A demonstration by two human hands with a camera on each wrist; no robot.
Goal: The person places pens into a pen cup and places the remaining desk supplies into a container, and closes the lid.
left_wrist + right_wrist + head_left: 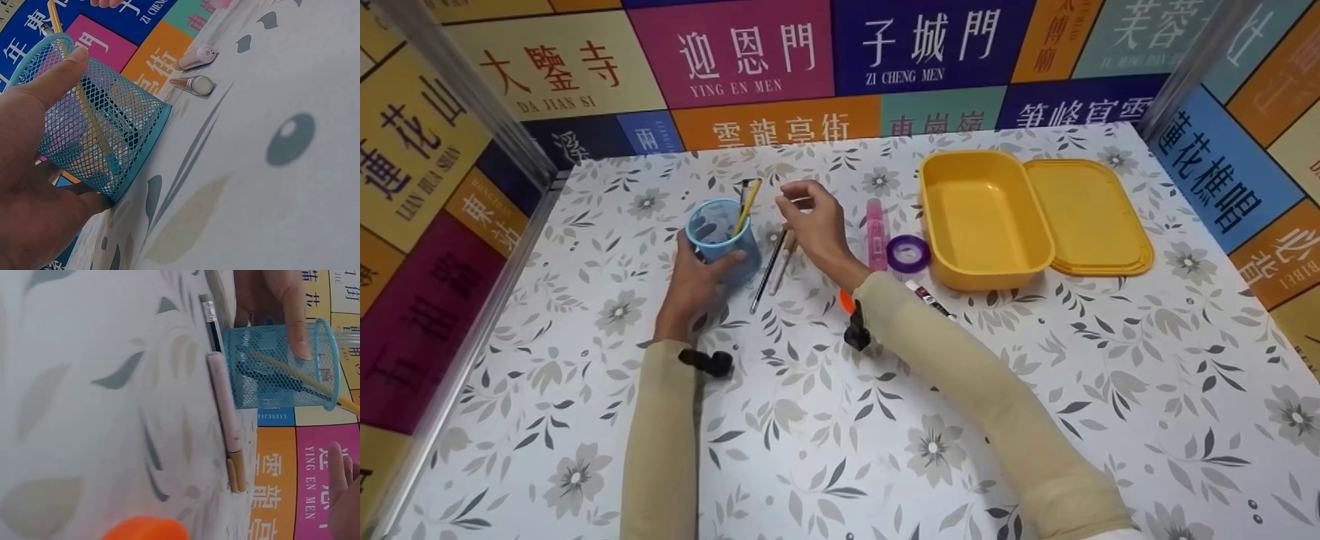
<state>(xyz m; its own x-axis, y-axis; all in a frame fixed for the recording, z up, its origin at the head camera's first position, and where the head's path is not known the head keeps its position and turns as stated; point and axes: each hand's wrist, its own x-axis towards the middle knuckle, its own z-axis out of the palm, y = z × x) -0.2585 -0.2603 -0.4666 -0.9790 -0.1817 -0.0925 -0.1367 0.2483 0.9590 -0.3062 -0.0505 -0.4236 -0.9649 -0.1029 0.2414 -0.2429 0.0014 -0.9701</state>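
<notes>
My left hand [690, 281] grips a light-blue mesh pen cup [742, 259], thumb on the near side, fingers partly hidden behind it. The cup stands upright on the table. A yellow pencil [748, 206] and a dark pen lean inside it, their tops above the rim. To the right of the cup my right hand [821, 229] hovers with loosely bent fingers and nothing visible between them. Beneath it lie a dark pencil with an eraser end [211, 323] and a pale pink pen with a brown end [225, 402].
Right of the hands lie a pink tube-shaped stick [876, 236], a purple tape roll [908, 253], a dark-labelled small tube [930, 298] and an orange object [847, 301], partly under the sleeve. A yellow box [990, 277] stands beyond, its lid [1099, 217] beside it. Printed panels border the table.
</notes>
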